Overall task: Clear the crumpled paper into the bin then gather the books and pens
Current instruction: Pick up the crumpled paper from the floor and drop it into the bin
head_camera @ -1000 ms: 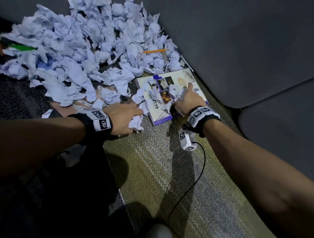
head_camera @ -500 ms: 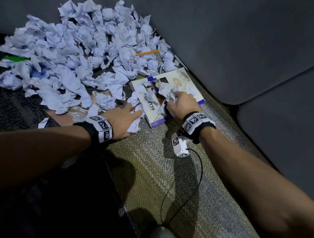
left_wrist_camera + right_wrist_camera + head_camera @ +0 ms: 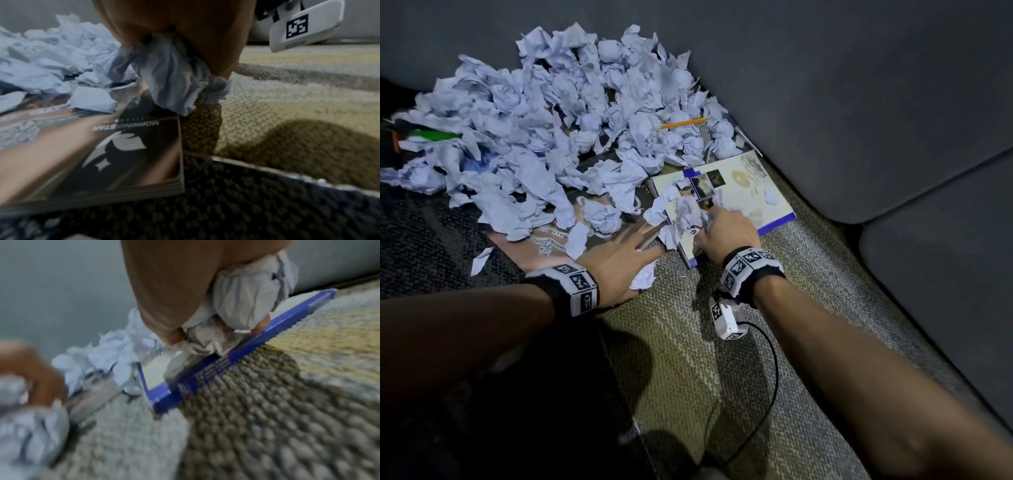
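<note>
Since the earlier frame my right hand has clenched on crumpled paper atop the blue-edged book, left hand pinning another wad; light, squashy, best grabbed whole.

A woven olive-and-grey carpet filled the lower centre; grey sofa cushions spanned the upper right.

It looks like a living room in a home. A woven carpet covers the floor in the lower middle, and grey sofa cushions fill the upper right, with a seam between two cushions.
</note>
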A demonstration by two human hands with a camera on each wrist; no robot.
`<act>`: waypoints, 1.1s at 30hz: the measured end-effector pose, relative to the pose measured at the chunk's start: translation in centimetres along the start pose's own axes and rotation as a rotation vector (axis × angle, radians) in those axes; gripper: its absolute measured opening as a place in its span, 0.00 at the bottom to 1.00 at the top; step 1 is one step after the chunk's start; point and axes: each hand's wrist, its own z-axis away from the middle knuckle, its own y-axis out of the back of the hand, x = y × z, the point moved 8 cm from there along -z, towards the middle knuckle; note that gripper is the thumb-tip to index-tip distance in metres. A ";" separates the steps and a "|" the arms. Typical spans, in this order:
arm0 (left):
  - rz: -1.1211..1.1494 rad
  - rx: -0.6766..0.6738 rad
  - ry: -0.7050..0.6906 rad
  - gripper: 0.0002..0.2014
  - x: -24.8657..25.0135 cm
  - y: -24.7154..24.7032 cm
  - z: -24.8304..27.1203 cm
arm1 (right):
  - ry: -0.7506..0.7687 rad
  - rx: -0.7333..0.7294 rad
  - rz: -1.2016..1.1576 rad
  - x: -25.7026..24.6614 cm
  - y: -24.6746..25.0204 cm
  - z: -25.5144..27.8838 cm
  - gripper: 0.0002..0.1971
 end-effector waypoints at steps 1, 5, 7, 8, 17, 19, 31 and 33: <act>0.027 -0.012 0.019 0.33 -0.2 0.1 0.2 | -0.017 0.013 -0.044 0.2 0.4 -0.1 0.11; 0.103 -0.043 0.068 0.35 -1.1 -0.6 1.1 | 0.008 0.176 -0.096 -1.0 2.6 0.1 0.15; 0.082 -0.061 0.048 0.35 -1.3 -1.0 1.5 | 0.059 0.185 -0.078 -2.7 2.9 0.2 0.15; 0.084 -0.052 0.042 0.36 -1.6 -0.9 1.7 | 0.091 0.174 -0.063 -3.5 2.8 0.2 0.15; 0.605 0.342 0.378 0.34 -8.2 2.3 5.3 | 0.293 0.069 0.150 -7.6 -0.7 1.4 0.24; 0.746 0.441 0.465 0.29 -9.5 2.5 6.4 | 0.306 0.063 0.167 -7.8 -1.5 1.5 0.21; 0.998 0.542 0.651 0.29 -14.6 3.3 9.7 | 0.415 0.119 0.021 -11.1 3.0 2.6 0.09; 1.012 0.556 0.638 0.32 -14.6 4.0 10.3 | 0.443 0.108 0.008 -12.7 3.8 3.5 0.07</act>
